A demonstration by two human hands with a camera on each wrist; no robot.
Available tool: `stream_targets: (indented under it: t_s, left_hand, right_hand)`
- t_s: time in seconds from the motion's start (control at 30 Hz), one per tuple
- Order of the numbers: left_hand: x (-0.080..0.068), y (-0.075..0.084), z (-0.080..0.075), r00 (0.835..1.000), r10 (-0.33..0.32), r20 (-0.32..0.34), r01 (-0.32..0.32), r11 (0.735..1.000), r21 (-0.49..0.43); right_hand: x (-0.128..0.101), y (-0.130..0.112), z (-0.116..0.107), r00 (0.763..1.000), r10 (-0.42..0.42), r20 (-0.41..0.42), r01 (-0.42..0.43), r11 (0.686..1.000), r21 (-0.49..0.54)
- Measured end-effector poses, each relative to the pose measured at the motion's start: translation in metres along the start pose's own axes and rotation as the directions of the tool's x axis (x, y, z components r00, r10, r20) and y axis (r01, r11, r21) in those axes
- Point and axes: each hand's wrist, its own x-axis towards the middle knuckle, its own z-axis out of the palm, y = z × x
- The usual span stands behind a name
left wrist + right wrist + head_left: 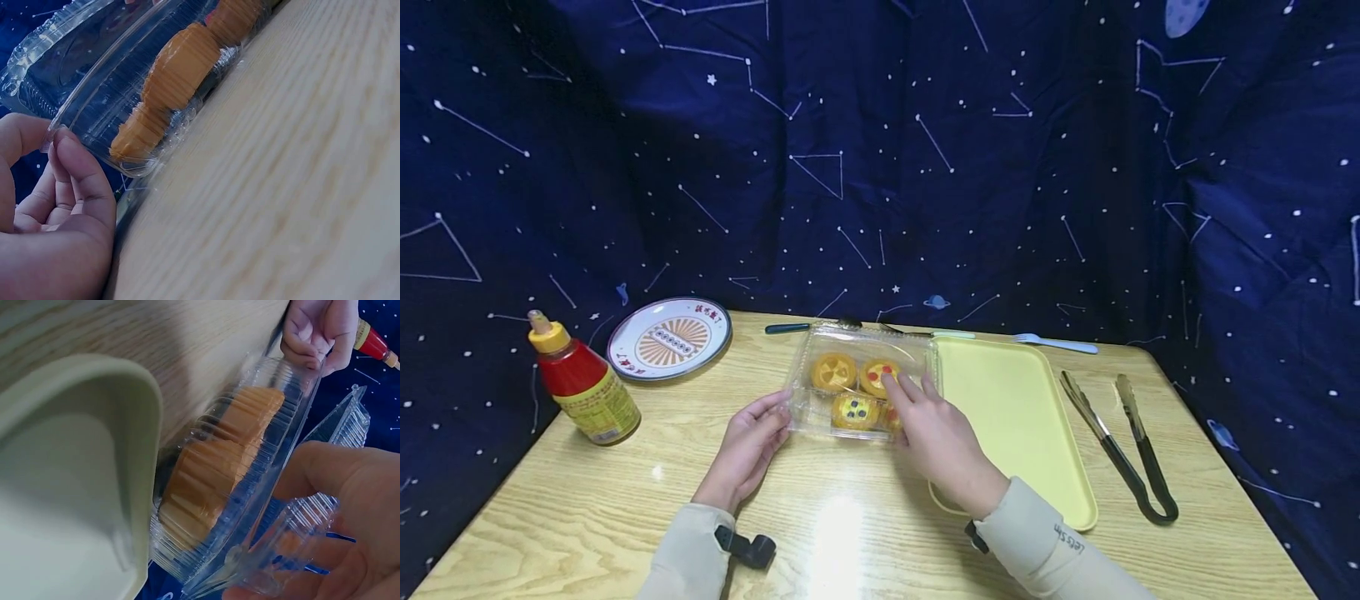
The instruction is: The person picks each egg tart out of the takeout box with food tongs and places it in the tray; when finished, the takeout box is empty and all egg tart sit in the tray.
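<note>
Left hand [751, 442] pinches the clear box's [820, 412] near-left rim; right hand [934, 433] fingers rest spread on the tarts [855, 392]; best hold the base steady.

Layout as seen from my seat: the clear box [859, 385], holding four tarts [833, 371], sits mid-counter [625, 492]. My left hand [747, 446] lies at its left edge, my right hand [934, 433] at its right. Tray [1022, 417] just right of the box; tongs [1120, 442] farther right. Sauce bottle [583, 383] far left, plate [668, 337] behind it; cutlery [925, 333] along the back edge.
</note>
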Motion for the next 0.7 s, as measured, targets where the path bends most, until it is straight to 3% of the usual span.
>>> stream_targets:
  t_s: [0.23,0.7]
  left_hand:
    - [-0.001,-0.002,0.000,1.000,-0.015,0.000,0.015,1.000,0.006]
    - [0.000,-0.005,0.001,0.999,0.003,0.046,-0.004,1.000,0.018]
  right_hand:
    - [-0.001,0.003,-0.002,0.999,0.024,0.028,-0.026,0.998,0.055]
    - [-0.001,0.015,0.000,0.998,-0.025,-0.049,0.029,0.996,0.083]
